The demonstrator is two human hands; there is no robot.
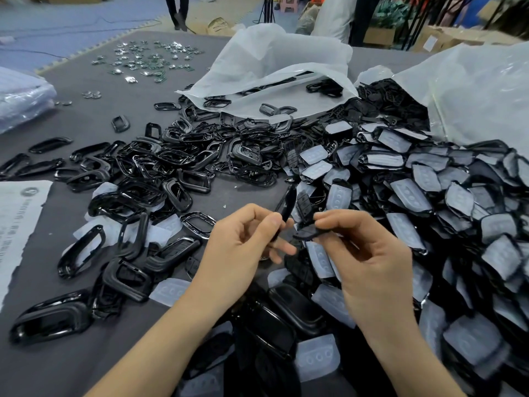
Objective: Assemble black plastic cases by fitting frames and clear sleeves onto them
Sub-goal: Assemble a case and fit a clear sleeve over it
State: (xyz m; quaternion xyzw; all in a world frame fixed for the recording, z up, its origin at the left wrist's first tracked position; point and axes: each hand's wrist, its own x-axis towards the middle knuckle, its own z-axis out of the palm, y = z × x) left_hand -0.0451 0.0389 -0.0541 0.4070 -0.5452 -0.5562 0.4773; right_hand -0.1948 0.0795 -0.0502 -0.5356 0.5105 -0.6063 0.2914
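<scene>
Both grip: left hand (243,247) pinches a glossy black plastic frame (286,204); right hand (369,253) pinches a matte black plastic case piece (305,209) just beside it.

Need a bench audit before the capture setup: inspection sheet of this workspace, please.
Surface: grey table, mostly covered in parts.
Job's things: black frames heaped left-centre; sleeved cases heaped at right, spilling from a white bag.
Clutter: second bag; small metal parts on the far side; printed sheet and wrapped bundle at left.
Hands: left hand pinches a single frame; right hand pinches a black part.
Cables: thin dark cable on the floor beyond the table.
Surroundings: cardboard boxes; a person's legs.
</scene>
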